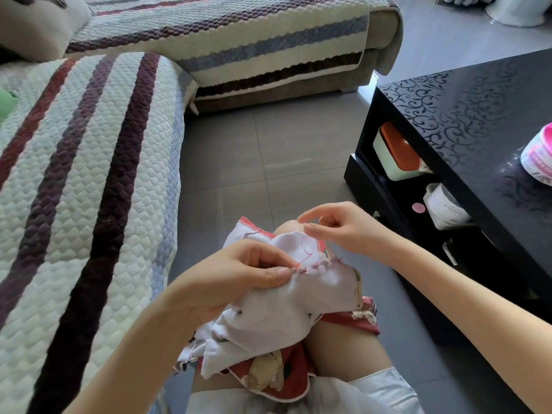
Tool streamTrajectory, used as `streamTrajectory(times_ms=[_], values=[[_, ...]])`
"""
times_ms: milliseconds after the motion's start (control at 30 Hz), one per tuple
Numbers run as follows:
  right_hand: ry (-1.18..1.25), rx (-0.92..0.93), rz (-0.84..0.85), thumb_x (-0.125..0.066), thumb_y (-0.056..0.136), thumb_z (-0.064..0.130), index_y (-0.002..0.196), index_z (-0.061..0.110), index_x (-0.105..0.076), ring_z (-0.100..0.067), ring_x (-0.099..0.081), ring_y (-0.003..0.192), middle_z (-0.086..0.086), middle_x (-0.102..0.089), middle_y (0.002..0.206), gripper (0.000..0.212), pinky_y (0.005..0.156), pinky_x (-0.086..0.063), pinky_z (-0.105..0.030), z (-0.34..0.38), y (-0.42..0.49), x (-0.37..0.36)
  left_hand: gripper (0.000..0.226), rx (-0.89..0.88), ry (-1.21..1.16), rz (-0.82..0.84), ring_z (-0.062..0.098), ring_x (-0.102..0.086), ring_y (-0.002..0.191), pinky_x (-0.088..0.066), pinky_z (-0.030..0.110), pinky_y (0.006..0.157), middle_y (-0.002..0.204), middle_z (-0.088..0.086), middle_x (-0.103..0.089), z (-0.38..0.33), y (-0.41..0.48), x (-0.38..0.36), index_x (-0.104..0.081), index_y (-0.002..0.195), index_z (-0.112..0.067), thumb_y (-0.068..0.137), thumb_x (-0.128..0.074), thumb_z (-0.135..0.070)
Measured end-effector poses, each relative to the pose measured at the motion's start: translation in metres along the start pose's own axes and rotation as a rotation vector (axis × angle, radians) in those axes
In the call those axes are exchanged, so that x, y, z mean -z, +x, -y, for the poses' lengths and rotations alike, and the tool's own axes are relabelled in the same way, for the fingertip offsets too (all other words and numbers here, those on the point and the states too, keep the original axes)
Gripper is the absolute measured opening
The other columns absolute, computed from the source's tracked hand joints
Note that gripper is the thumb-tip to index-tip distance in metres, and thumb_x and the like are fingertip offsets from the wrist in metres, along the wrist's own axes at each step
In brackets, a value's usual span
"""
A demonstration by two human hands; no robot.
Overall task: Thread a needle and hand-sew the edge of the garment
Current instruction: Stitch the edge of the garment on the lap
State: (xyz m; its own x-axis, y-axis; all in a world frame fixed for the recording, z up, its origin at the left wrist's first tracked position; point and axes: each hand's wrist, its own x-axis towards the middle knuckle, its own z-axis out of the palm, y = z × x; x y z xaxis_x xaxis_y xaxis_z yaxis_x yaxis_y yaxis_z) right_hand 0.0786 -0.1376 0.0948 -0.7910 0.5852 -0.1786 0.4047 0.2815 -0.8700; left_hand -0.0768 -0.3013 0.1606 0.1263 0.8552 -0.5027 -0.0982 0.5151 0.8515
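Note:
A pale garment (277,312) with a red printed outer side lies bunched on my lap. A row of pink stitches (316,265) runs along its folded edge, and a loose pink thread (306,253) curves up from them. My left hand (239,279) pinches the fabric at the left end of the stitch row, thumb on top. My right hand (337,227) hovers just above the upper hem, fingers curled with thumb and forefinger close together. The needle is too small to make out, so I cannot tell if the right hand holds it.
A sofa with a striped quilted cover (74,189) runs along my left and across the back. A glossy black coffee table (478,121) stands to the right, with a pink-and-white tub (537,156) on top and boxes (397,153) on its lower shelf. Grey floor tiles (263,150) lie between.

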Motion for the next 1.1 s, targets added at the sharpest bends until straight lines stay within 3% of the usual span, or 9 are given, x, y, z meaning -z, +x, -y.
streamTrajectory(times_ms=[100,200,400,533,700,833,967,1100], values=[[0.231,0.045,0.288,-0.064,0.091,0.022,0.105,0.011,-0.072,0.0,-0.05,0.064,0.013,-0.057,0.064,0.019,0.064,-0.038,-0.012,0.03,-0.023,0.01,0.016,-0.008,0.036,-0.015,0.006,-0.065,0.073,-0.051,0.015,0.064,0.08,0.004,-0.071,0.0,0.0,0.0,-0.077,0.085,-0.013,0.078,-0.064,-0.018],[0.156,0.056,0.405,-0.067,0.082,0.028,0.089,0.008,-0.074,-0.005,-0.045,0.064,0.002,-0.053,0.065,0.022,0.059,-0.033,-0.021,0.039,-0.035,0.01,0.014,-0.019,0.087,-0.012,0.005,-0.063,0.071,-0.049,0.014,0.063,0.078,0.001,-0.07,0.001,0.0,-0.002,-0.077,0.082,-0.017,0.078,-0.065,-0.023],[0.237,-0.016,0.33,-0.072,0.074,0.027,0.055,0.018,-0.061,-0.01,-0.036,0.055,0.004,-0.045,0.054,0.024,0.053,-0.025,-0.023,0.04,-0.054,0.013,0.02,-0.006,0.209,-0.173,0.008,-0.061,0.07,-0.046,0.023,0.066,0.075,0.005,-0.07,0.008,-0.001,-0.006,-0.077,0.08,-0.014,0.072,-0.071,-0.031],[0.297,-0.073,0.249,-0.077,0.077,0.012,0.053,0.009,-0.056,-0.009,-0.037,0.054,0.002,-0.045,0.052,0.032,0.055,-0.034,-0.005,0.035,-0.061,0.007,0.008,0.021,0.198,-0.298,0.007,-0.064,0.074,-0.048,0.026,0.073,0.081,0.009,-0.074,0.012,0.002,-0.018,-0.078,0.079,-0.012,0.083,-0.074,-0.018],[0.185,-0.114,0.132,-0.075,0.081,0.022,0.067,0.001,-0.064,-0.014,-0.04,0.06,-0.008,-0.05,0.061,0.027,0.059,-0.031,-0.027,0.023,-0.066,0.0,0.012,0.056,0.242,-0.357,0.002,-0.062,0.07,-0.047,0.02,0.068,0.073,0.0,-0.073,0.016,0.009,-0.022,-0.078,0.074,-0.018,0.083,-0.071,-0.023],[0.136,-0.008,0.041,-0.065,0.089,0.027,0.084,0.008,-0.062,-0.005,-0.036,0.051,-0.007,-0.043,0.056,0.02,0.051,-0.031,-0.012,0.024,-0.071,-0.005,0.012,0.071,0.228,-0.361,0.002,-0.062,0.069,-0.047,0.022,0.068,0.069,-0.003,-0.071,0.019,0.012,-0.021,-0.078,0.072,-0.018,0.082,-0.072,-0.023],[-0.081,0.166,-0.092,-0.053,0.084,0.019,0.076,0.014,-0.056,-0.006,-0.044,0.052,0.011,-0.052,0.057,0.01,0.053,-0.031,-0.012,0.022,-0.078,-0.012,0.014,0.079,0.242,-0.379,0.001,-0.062,0.068,-0.047,0.021,0.067,0.067,-0.006,-0.07,0.019,0.016,-0.019,-0.077,0.069,-0.02,0.082,-0.072,-0.023],[-0.237,0.238,-0.141,-0.058,0.079,0.014,0.067,0.013,-0.06,-0.018,-0.037,0.047,0.003,-0.047,0.047,0.013,0.048,-0.026,-0.013,0.022,-0.081,-0.017,0.012,0.062,0.24,-0.384,0.0,-0.062,0.068,-0.046,0.018,0.065,0.069,-0.005,-0.071,0.019,0.016,-0.02,-0.078,0.072,-0.019,0.082,-0.072,-0.02]])
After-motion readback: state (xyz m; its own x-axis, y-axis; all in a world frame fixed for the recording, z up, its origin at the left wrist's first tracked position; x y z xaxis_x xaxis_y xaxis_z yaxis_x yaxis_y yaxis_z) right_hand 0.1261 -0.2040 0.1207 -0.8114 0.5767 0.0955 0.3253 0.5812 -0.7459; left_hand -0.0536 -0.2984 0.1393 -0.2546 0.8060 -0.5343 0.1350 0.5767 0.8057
